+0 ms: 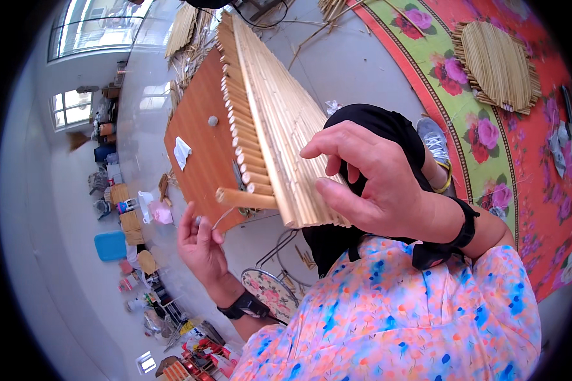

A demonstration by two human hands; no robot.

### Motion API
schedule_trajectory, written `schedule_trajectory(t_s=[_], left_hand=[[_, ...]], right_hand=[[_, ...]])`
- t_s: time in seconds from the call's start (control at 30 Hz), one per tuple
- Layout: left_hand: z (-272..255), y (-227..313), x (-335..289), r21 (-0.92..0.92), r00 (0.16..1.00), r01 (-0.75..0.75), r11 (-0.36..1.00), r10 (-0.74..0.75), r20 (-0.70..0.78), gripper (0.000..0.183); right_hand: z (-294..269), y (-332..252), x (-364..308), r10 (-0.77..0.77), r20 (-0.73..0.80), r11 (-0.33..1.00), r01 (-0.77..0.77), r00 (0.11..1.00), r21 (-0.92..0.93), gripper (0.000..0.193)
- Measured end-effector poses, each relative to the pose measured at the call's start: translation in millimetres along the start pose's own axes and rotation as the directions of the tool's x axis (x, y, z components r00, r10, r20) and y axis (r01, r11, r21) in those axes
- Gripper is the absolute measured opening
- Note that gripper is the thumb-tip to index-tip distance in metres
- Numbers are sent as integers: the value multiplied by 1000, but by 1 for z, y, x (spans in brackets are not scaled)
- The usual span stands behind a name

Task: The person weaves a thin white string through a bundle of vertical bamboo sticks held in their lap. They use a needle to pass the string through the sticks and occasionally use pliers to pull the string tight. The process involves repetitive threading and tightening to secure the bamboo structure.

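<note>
A long panel of pale plant stalks [279, 95], laid side by side over a crosswise layer whose cut ends line its left edge, slants across the middle of my view. Near its lower end one thicker stalk [248, 199] juts out to the left. Just below that stalk, my left hand [203, 247] is closed in a pinch on a thin thread [224, 216] that runs up toward the stalk. Over the right side of the panel hovers my right hand [378, 181], thumb and fingers apart and curved, nothing seen in it.
A brown wooden table [200, 117] lies under the panel, with a white scrap [182, 153] and a small grey round piece [213, 120]. A round stalk mat [499, 66] rests on the flowered cloth [438, 38] at right. A flowered stool [270, 289] stands below.
</note>
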State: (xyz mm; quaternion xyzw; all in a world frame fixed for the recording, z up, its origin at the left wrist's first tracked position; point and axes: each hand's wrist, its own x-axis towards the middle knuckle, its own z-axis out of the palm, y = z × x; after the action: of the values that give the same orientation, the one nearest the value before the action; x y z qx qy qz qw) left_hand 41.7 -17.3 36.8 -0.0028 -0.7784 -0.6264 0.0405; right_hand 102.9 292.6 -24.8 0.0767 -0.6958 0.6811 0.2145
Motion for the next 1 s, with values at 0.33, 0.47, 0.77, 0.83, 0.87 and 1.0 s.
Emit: schedule_trajectory(t_s=[0.33,0.47,0.77,0.83,0.87,1.0], left_hand=[[116,5,-28,0,947,35,999,-33,320,28],[105,2,-24,-83,949,72,994,-42,314,25],[93,-4,-14,-435,944,22,900,124,306,20],[99,-7,-14,-580,929,114,807,120,349,21],[108,-5,-17,-590,952,119,799,77,296,23],[132,5,-24,-480,995,59,875,-14,96,32]], right_hand=[[14,-3,-1,-220,6,974,219,976,63,43],[19,-2,-5,-238,-18,971,237,971,-9,51],[46,-2,-12,-195,-214,966,149,957,-213,57],[51,-3,-13,-180,-246,966,124,952,-228,56],[53,-3,-12,-186,-259,963,123,948,-239,54],[58,-1,-12,-222,-299,950,136,928,-282,45]])
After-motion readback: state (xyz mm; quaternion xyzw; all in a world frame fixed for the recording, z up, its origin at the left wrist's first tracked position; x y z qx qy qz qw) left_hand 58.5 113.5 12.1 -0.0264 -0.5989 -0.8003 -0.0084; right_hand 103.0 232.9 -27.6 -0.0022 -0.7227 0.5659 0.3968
